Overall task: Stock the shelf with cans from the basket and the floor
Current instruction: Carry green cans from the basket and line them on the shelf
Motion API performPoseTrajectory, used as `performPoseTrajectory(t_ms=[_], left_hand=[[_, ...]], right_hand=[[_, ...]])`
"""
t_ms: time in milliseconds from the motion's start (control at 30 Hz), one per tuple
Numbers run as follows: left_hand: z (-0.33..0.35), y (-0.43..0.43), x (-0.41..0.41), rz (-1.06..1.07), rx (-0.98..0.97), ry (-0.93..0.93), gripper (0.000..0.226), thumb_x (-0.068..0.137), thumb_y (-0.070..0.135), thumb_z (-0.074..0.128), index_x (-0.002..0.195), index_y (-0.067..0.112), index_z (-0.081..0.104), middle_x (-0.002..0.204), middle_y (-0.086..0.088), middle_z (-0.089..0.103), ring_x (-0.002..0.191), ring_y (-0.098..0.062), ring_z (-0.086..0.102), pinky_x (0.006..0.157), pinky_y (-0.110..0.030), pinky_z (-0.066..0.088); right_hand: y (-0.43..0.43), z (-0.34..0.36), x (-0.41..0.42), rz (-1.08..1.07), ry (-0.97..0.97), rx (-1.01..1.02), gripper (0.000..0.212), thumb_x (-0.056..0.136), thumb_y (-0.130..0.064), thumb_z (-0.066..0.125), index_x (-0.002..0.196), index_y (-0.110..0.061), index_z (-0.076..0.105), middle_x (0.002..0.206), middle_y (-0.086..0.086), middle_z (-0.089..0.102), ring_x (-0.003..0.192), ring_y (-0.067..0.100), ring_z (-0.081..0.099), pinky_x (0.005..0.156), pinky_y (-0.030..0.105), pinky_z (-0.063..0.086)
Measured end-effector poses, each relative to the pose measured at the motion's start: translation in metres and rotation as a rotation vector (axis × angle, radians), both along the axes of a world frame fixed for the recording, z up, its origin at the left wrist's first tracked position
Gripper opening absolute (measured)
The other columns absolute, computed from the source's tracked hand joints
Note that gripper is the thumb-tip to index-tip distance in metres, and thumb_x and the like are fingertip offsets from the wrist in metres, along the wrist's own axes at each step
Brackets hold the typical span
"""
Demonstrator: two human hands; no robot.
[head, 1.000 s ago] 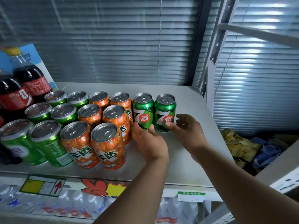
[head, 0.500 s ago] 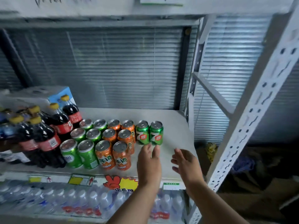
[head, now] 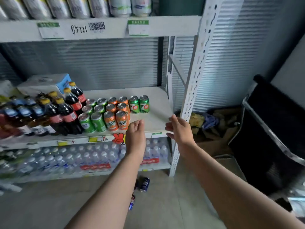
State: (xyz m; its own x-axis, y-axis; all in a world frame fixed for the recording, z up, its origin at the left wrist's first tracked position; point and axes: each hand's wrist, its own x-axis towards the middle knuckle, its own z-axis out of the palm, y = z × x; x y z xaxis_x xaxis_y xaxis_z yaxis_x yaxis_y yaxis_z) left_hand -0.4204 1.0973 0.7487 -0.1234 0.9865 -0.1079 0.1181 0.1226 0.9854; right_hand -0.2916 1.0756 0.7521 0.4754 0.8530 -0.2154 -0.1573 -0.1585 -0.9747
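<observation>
cola bottles (head: 66,111) crowd the shelf (head: 156,103) at left, then rows of cans (head: 105,116), ending in two green cans (head: 139,104). both hands have drawn back from that pair, so it seems placed. left hand (head: 136,131) and right hand (head: 179,129) are empty, each grip slack. blue cans (head: 145,185) wait on the floor below, and the dark shape (head: 272,129) far right is perhaps the basket.

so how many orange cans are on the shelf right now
6 orange cans, two side by side in each of three rows on the middle shelf, green cans on both sides. None looks hidden.
</observation>
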Motion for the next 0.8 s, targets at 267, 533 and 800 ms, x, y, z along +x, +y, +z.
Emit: performPoseTrajectory(t_ms=[267, 533, 800], left_hand=[[0.02, -0.093, -0.022, -0.119, -0.005, -0.019, 0.021, 0.097, 0.039, 0.05, 0.092, 0.021, 0.06, 0.099, 0.001, 0.067, 0.101, -0.024, 0.064, 0.088, -0.038, 0.05], [0.031, -0.192, -0.006, -0.388, -0.005, -0.079, 0.023, 0.099, 0.035, 0.051, 0.079, 0.025, 0.056, 0.085, 0.004, 0.065, 0.086, -0.019, 0.063, 0.081, -0.037, 0.051], [0.022, -0.3, 0.057, -0.666, -0.073, -0.093, 0.021, 0.103, 0.03, 0.04, 0.108, 0.016, 0.055, 0.099, 0.001, 0.06, 0.086, -0.012, 0.058, 0.075, -0.026, 0.047]], right_hand=[[-0.121, 0.02, -0.045, -0.064, 0.024, 0.045, 0.031, 0.104, -0.029, 0.044, 0.105, -0.004, 0.061, 0.083, 0.008, 0.06, 0.076, 0.018, 0.058, 0.07, 0.028, 0.05], [-0.255, 0.018, -0.048, -0.27, 0.055, 0.044, 0.031, 0.103, -0.034, 0.044, 0.101, -0.008, 0.06, 0.093, 0.015, 0.062, 0.084, 0.025, 0.059, 0.074, 0.033, 0.05], [-0.377, 0.013, -0.014, -0.556, 0.092, 0.054, 0.029, 0.105, -0.029, 0.041, 0.102, -0.008, 0.061, 0.093, 0.014, 0.063, 0.081, 0.022, 0.06, 0.068, 0.027, 0.051]])
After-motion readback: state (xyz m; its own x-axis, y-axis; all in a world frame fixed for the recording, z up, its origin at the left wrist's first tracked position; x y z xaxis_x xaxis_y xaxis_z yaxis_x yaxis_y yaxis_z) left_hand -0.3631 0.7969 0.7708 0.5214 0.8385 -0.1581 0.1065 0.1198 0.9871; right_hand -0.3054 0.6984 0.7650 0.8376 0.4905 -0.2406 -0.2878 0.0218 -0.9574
